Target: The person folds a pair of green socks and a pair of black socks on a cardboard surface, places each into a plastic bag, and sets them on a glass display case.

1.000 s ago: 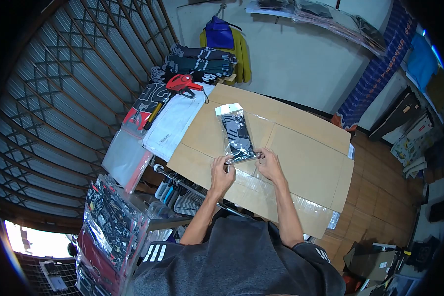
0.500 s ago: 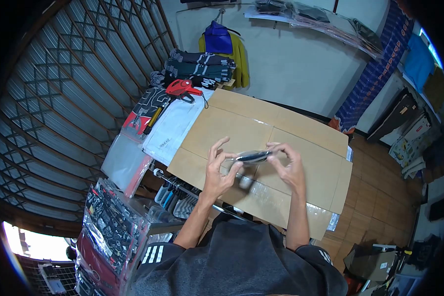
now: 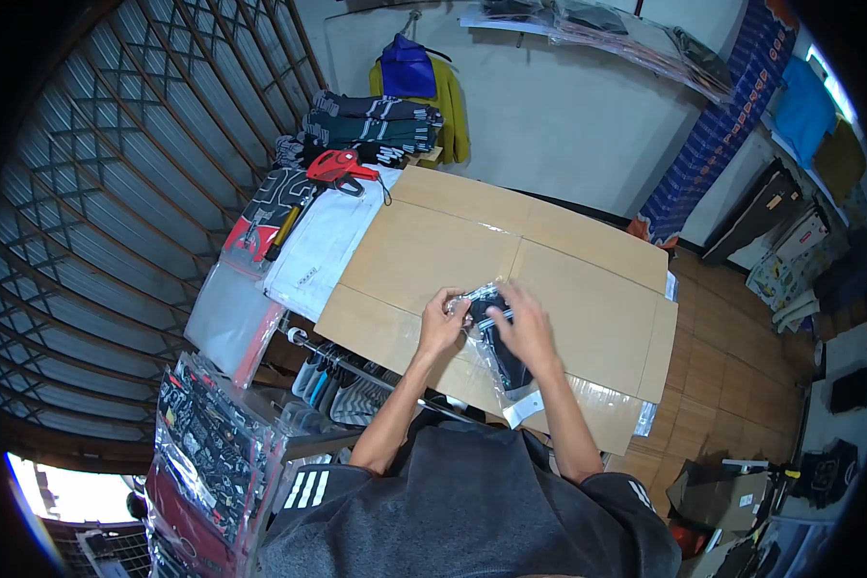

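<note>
A clear plastic bag with a dark folded item inside (image 3: 507, 358) lies over the near part of the cardboard sheet (image 3: 443, 226), its white-edged end toward my body. My left hand (image 3: 442, 324) pinches the bag's far left edge between thumb and fingers. Over the bag's upper right side is my right hand (image 3: 528, 332), slightly blurred, with its fingers bent over the plastic. Whether those fingers grip the bag cannot be made out.
Left of the cardboard are a red tape dispenser (image 3: 341, 170), a white packet (image 3: 328, 246) and a yellow-black tool (image 3: 284, 231). Folded clothes (image 3: 371, 125) are stacked behind. Bagged garments (image 3: 202, 462) hang at the lower left.
The bag was held up edge-on between both hands; now it lies flatter, stretching toward my body. My hands have come closer together, and the view has shifted slightly.
</note>
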A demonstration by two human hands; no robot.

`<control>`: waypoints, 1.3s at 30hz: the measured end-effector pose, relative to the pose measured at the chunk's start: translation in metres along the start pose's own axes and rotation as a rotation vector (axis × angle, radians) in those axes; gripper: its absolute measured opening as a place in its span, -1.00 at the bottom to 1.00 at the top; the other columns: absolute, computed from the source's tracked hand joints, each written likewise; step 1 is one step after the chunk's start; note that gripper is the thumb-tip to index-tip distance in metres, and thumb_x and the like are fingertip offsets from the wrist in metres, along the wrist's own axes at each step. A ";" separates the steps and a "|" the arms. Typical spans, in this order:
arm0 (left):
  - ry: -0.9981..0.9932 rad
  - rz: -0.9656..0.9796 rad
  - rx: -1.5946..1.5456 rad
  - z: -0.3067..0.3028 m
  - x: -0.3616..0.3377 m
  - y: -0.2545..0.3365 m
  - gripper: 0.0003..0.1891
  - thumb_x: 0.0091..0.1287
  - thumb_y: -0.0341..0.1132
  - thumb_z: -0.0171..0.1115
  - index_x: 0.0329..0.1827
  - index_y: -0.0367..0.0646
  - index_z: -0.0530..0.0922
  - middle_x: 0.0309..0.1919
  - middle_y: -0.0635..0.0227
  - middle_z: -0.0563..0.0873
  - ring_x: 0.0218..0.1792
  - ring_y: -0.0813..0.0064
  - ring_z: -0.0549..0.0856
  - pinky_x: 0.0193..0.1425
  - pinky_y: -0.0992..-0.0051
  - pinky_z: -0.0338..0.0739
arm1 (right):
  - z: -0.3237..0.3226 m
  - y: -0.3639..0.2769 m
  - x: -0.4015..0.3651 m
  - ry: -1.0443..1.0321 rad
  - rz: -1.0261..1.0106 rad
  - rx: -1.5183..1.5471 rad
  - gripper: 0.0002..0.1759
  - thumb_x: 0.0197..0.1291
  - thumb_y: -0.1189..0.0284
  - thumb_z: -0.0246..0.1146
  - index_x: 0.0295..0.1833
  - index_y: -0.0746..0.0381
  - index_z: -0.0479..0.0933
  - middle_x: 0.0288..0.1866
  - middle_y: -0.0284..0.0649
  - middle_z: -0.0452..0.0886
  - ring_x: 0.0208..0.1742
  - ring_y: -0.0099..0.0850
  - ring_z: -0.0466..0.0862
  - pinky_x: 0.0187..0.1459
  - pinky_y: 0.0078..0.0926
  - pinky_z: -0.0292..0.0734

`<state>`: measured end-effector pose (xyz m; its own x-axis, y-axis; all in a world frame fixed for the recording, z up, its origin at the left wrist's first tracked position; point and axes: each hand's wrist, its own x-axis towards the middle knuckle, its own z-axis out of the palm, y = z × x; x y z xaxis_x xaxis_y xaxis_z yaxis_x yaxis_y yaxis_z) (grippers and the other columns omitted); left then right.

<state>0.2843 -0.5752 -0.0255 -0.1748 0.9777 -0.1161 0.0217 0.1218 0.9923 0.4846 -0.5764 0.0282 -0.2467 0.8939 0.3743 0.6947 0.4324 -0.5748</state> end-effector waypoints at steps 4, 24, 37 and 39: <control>-0.025 0.041 0.044 -0.015 0.005 -0.017 -0.71 0.56 -0.31 0.44 0.18 -0.35 0.72 -0.26 0.30 0.86 -0.40 0.62 0.78 -0.31 0.52 0.69 | 0.029 -0.026 -0.022 -0.148 -0.016 -0.153 -0.37 0.47 0.11 0.39 0.57 0.02 0.56 0.69 0.20 0.37 0.67 0.20 0.35 0.53 0.31 0.31; 0.228 0.035 0.151 -0.046 -0.004 -0.002 -0.68 0.54 -0.29 0.41 0.16 -0.41 0.71 -0.39 0.19 0.86 -0.47 0.55 0.80 -0.41 0.47 0.66 | 0.065 -0.018 -0.029 -0.199 -0.012 -0.368 -0.36 0.43 0.05 0.39 0.59 -0.18 0.56 0.76 0.02 0.30 0.71 0.23 0.22 0.41 0.46 0.24; 0.094 0.219 0.568 -0.022 0.005 0.005 -0.67 0.56 -0.18 0.34 0.15 -0.25 0.80 -0.13 0.04 0.90 -0.11 0.19 0.89 0.06 0.27 0.74 | 0.061 -0.018 -0.026 -0.240 0.006 -0.335 -0.27 0.38 0.08 0.41 0.64 -0.11 0.48 0.75 0.02 0.30 0.72 0.19 0.21 0.41 0.40 0.27; 0.054 0.181 0.553 -0.022 0.006 0.006 -0.66 0.53 -0.15 0.39 0.14 -0.26 0.80 -0.15 0.05 0.90 -0.15 0.20 0.88 0.04 0.28 0.73 | 0.058 -0.018 -0.026 -0.200 -0.003 -0.297 -0.18 0.31 0.09 0.46 0.66 -0.04 0.43 0.74 0.03 0.31 0.71 0.16 0.21 0.40 0.37 0.26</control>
<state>0.2614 -0.5721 -0.0192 -0.1702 0.9829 0.0697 0.5639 0.0391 0.8249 0.4390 -0.6005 -0.0135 -0.3561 0.9107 0.2093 0.8526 0.4083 -0.3260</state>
